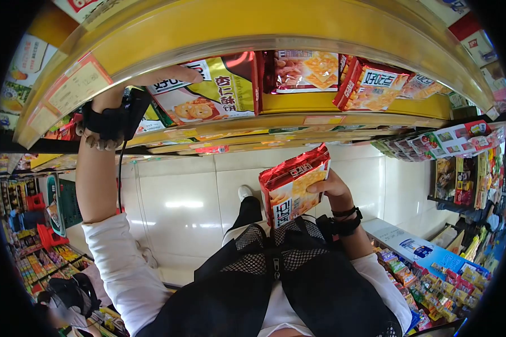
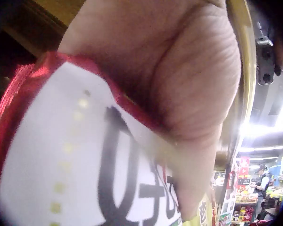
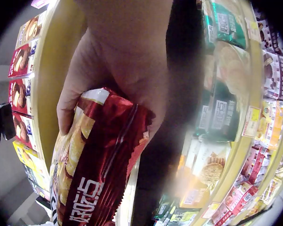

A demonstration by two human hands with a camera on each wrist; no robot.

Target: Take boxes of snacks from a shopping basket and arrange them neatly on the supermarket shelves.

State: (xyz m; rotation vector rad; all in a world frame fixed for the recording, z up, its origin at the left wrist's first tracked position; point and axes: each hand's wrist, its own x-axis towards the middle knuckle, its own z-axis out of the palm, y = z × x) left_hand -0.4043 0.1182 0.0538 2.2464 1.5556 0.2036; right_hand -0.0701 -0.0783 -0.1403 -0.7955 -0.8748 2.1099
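On the yellow shelf in the head view, the left hand (image 1: 166, 75) lies over the top edge of a yellow-green biscuit pack (image 1: 199, 95), thumb along its front. Up close in the left wrist view, the left hand (image 2: 170, 70) is against the pack's white label (image 2: 61, 141); its fingertips are hidden behind the pack. The right hand (image 1: 331, 186) grips a red biscuit pack (image 1: 295, 182) by its side, in front of the body and below the shelf. The right wrist view shows the right hand (image 3: 118, 66) around the end of this red pack (image 3: 99, 160).
More red packs (image 1: 376, 84) lie on the shelf to the right, behind a clear front strip. Lower shelf edges (image 1: 320, 124) run beneath. A blue display box (image 1: 405, 238) with snacks stands at the lower right. Another person (image 2: 262, 186) stands in the distance.
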